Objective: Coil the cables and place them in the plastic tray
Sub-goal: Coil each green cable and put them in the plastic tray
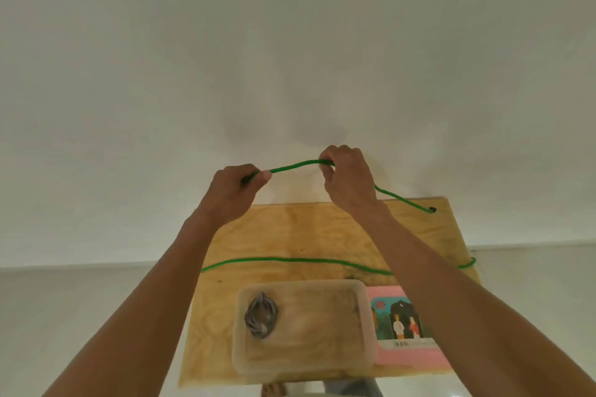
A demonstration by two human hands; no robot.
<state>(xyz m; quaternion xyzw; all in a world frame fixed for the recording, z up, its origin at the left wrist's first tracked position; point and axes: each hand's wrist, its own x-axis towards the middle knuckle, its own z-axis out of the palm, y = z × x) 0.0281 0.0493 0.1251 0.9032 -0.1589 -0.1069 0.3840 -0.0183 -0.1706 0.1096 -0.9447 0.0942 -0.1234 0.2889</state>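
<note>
Both hands raised in the centre of the frame, above the far edge of the wooden board [290, 235]. Left hand [235, 190] curled around the green cable [296, 166], thumb pressed against it. Right hand [346, 177] likewise closed on the same cable, fingers hooked over the top. Short span of cable arched between the two hands. From the right hand, cable running down to the right, with a dark tip lying at the upper right corner of the board. Further length of green cable stretched across the middle of the board, from its left edge to its right edge, partly hidden behind the right forearm.

Clear plastic tray [367, 325] resting on the near part of the board, lower centre of the frame. Coiled grey cable [261, 316] inside the tray, in its left portion. Pink illustrated card [406, 354] lying on the board just right of the tray, partly covered by the right forearm. Plain pale wall [290, 42] filling the upper half of the frame.
</note>
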